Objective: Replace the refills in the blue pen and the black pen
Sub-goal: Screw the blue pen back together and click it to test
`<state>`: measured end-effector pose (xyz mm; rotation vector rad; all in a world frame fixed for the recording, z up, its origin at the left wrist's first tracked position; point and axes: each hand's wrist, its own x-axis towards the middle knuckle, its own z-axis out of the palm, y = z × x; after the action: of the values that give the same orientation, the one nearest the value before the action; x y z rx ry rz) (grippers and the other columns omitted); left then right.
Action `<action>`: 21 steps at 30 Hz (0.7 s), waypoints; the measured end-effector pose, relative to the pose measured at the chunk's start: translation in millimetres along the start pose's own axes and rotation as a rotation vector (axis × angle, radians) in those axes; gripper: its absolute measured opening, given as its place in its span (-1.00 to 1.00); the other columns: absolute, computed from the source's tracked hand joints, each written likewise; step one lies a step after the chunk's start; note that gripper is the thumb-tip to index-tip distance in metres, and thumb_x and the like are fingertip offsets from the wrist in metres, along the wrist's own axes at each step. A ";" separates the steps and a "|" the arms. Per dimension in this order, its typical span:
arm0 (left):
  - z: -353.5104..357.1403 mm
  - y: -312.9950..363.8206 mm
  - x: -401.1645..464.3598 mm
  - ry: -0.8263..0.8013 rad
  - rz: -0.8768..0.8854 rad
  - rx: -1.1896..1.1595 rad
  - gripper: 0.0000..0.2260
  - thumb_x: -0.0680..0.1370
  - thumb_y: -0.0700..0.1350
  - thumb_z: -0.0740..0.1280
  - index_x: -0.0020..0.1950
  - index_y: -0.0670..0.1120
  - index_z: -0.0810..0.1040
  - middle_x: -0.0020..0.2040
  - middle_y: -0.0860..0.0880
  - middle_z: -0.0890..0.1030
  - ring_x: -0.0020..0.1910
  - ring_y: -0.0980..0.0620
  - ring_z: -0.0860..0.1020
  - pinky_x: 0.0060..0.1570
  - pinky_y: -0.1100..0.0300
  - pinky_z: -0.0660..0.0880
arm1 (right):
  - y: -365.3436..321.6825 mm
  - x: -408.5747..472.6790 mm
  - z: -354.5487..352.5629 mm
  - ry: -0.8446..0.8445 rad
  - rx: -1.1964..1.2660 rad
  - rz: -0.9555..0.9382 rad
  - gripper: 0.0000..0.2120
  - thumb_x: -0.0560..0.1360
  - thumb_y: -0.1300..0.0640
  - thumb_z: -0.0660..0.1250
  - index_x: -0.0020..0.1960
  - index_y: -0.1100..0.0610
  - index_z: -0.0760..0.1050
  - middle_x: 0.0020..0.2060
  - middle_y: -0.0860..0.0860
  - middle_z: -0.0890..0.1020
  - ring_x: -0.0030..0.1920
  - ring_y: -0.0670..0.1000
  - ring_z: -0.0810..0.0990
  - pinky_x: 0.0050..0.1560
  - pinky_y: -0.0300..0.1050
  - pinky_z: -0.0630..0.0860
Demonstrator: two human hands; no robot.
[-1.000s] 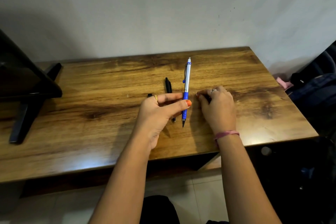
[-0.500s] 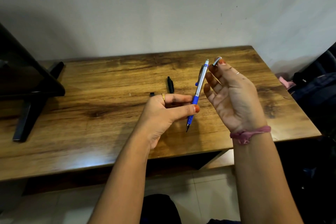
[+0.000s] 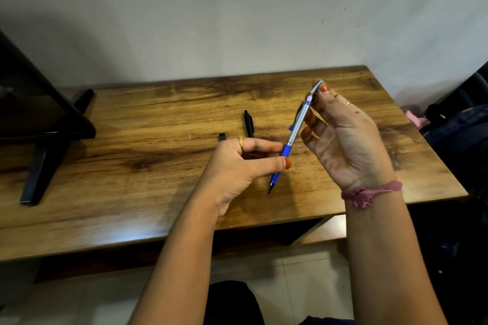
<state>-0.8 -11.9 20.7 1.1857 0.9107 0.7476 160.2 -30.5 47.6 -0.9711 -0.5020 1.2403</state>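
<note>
The blue pen (image 3: 297,126), silver barrel with a blue grip, is held tilted above the wooden table (image 3: 132,192), tip down toward me. My left hand (image 3: 237,169) pinches its blue grip between thumb and fingers. My right hand (image 3: 343,140), palm toward me, holds a small silver piece (image 3: 317,86) at the pen's top end with its fingertips. The black pen (image 3: 248,123) lies on the table behind my left hand, partly hidden by it. A small black part (image 3: 222,136) lies just left of it.
A black monitor on a black stand (image 3: 45,155) occupies the table's left end. A grey wall runs behind the table. Dark bags (image 3: 459,134) sit off the right edge. Tiled floor shows below the front edge.
The blue pen was lifted off the table by my left hand. My right hand rose from the table, turned palm up, and brought the small silver piece to the pen's top end.
</note>
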 end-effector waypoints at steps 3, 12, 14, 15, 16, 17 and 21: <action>-0.7 0.0 -0.4 0.003 0.002 0.026 -0.74 0.19 -0.13 0.57 -0.14 0.01 0.72 -0.14 -0.04 0.73 -0.11 0.03 0.69 -0.17 0.29 0.57 | -1.8 0.0 -2.3 -0.025 -0.039 0.008 -0.92 0.51 0.12 0.33 -0.03 0.04 0.59 -0.27 -0.10 0.64 -0.27 -0.11 0.59 -0.26 -0.24 0.49; 0.4 -0.3 -2.0 0.001 -0.004 0.054 -0.79 0.31 -0.26 0.54 -0.16 0.03 0.72 -0.16 0.02 0.73 -0.12 0.09 0.68 -0.16 0.32 0.56 | -5.5 1.3 -12.6 -0.059 -0.163 -0.003 -0.84 0.55 0.11 0.27 -0.13 0.02 0.62 -0.21 -0.05 0.66 -0.24 -0.12 0.61 -0.28 -0.25 0.48; 0.8 0.9 -2.7 -0.005 -0.011 0.014 -0.80 0.33 -0.29 0.52 -0.19 0.01 0.72 -0.18 0.01 0.73 -0.16 0.11 0.68 -0.21 0.35 0.54 | -5.7 1.2 -14.1 -0.084 -0.186 0.001 -0.83 0.57 0.11 0.25 -0.10 0.02 0.61 -0.22 -0.07 0.67 -0.24 -0.12 0.62 -0.28 -0.26 0.48; 1.1 1.5 -3.0 -0.010 -0.016 -0.006 -0.80 0.33 -0.30 0.51 -0.20 0.00 0.72 -0.19 0.00 0.73 -0.18 0.11 0.69 -0.23 0.35 0.54 | -5.4 1.2 -14.4 -0.097 -0.193 0.004 -0.84 0.57 0.11 0.24 -0.09 0.02 0.60 -0.21 -0.07 0.68 -0.24 -0.12 0.62 -0.27 -0.25 0.47; 1.2 1.9 -3.0 -0.014 -0.020 -0.018 -0.80 0.34 -0.31 0.50 -0.20 0.00 0.72 -0.20 0.00 0.73 -0.19 0.11 0.69 -0.23 0.35 0.54 | -4.9 1.2 -14.6 -0.106 -0.196 0.003 -0.84 0.57 0.11 0.24 -0.07 0.02 0.59 -0.21 -0.07 0.68 -0.23 -0.11 0.62 -0.26 -0.24 0.47; 1.6 2.0 -3.3 -0.016 -0.023 -0.023 -0.80 0.34 -0.31 0.50 -0.20 -0.01 0.72 -0.20 -0.01 0.73 -0.19 0.10 0.69 -0.23 0.34 0.54 | -4.2 1.4 -14.3 -0.110 -0.197 0.000 -0.85 0.56 0.10 0.24 -0.07 0.02 0.59 -0.20 -0.07 0.68 -0.22 -0.11 0.61 -0.25 -0.23 0.47; 2.0 1.3 -4.2 -0.013 -0.026 -0.048 -0.82 0.35 -0.31 0.49 -0.18 -0.04 0.72 -0.19 -0.04 0.73 -0.19 0.09 0.69 -0.24 0.33 0.55 | -0.4 2.4 -11.8 -0.102 -0.187 -0.014 -0.85 0.56 0.10 0.25 -0.06 0.03 0.59 -0.20 -0.06 0.67 -0.21 -0.10 0.59 -0.20 -0.18 0.43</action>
<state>-0.9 -16.2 23.1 1.1333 0.8907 0.7363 170.4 -32.2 41.3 -1.0626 -0.7136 1.2508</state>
